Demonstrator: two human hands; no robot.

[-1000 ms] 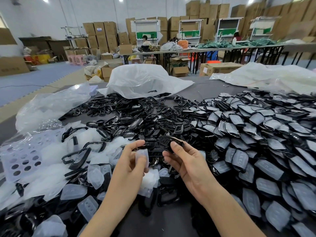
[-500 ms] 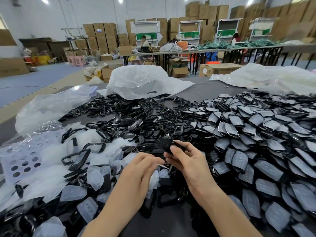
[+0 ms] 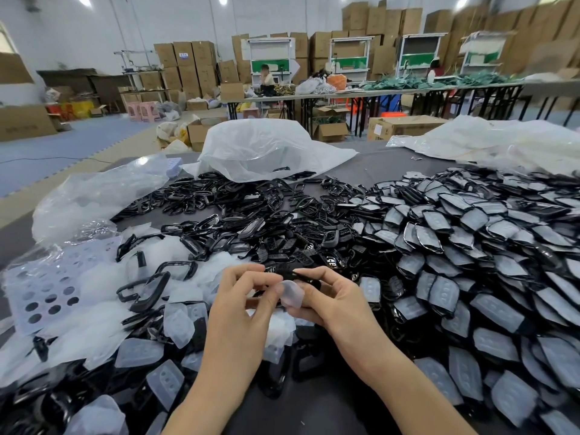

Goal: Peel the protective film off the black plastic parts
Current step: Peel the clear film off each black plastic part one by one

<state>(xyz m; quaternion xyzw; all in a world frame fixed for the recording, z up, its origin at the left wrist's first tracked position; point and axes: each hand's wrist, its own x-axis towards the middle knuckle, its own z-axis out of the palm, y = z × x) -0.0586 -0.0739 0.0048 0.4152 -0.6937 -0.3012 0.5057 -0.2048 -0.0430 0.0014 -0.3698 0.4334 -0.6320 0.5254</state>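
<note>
Head view: over the table (image 3: 376, 161), the right hand (image 3: 335, 298) grips one black plastic part (image 3: 303, 275) to steady it while the left hand (image 3: 243, 296) pinches its half-lifted film (image 3: 292, 296); film-covered parts (image 3: 470, 262) lie right, shed films (image 3: 138, 350) left.

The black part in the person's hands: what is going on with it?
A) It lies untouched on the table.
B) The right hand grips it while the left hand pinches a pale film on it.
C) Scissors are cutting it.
B: the right hand grips the black part, and the left hand pinches the pale film beside it.
</note>
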